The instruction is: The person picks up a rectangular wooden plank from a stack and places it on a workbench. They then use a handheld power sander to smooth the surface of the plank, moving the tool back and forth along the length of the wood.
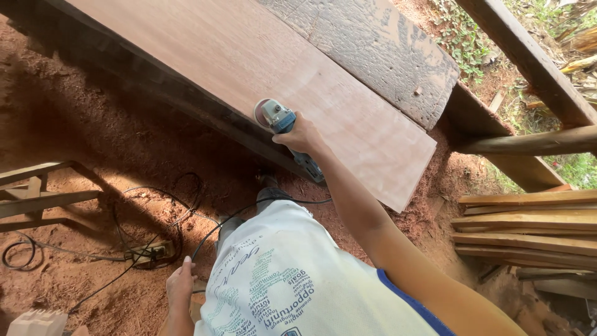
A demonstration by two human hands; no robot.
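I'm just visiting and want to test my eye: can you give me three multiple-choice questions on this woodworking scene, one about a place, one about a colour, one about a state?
1. Where does the sanding disc sit?
A. at the near edge of the reddish plank
B. on the stacked boards
C. on the ground

2. What colour is the power sander body?
A. yellow
B. blue and grey
C. green

3. What is the left hand doing?
A. pressing the plank
B. gripping the sander
C. hanging low by the shirt, near the cable

Answers: 1 A, the disc meets the plank's edge. 2 B, the housing shows blue and grey. 3 C, only the right hand holds the tool.
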